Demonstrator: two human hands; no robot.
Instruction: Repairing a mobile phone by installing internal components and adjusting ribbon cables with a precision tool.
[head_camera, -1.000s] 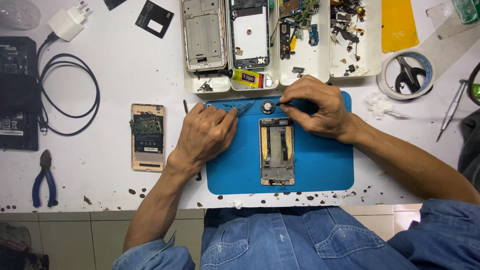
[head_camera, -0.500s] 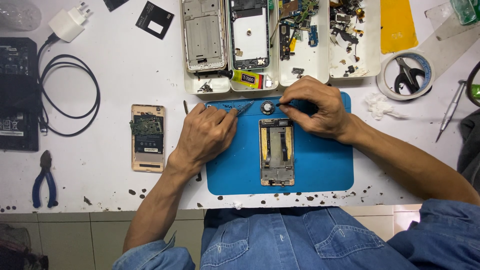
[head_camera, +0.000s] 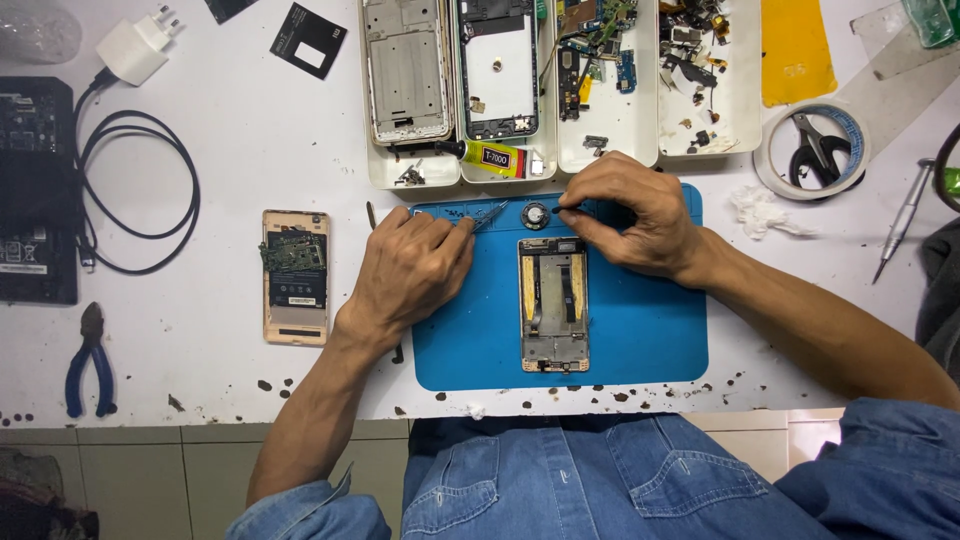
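A gold phone frame lies face up in the middle of a blue work mat. My left hand rests on the mat's left edge and grips metal tweezers whose tips point toward a small round metal part. My right hand sits at the mat's top edge, its fingertips pinching a tiny dark piece just right of that round part.
White trays with phone shells and loose parts stand behind the mat, with a glue tube. An opened gold phone lies at left, beyond it a cable, charger, and blue pliers. Tape roll and screwdriver at right.
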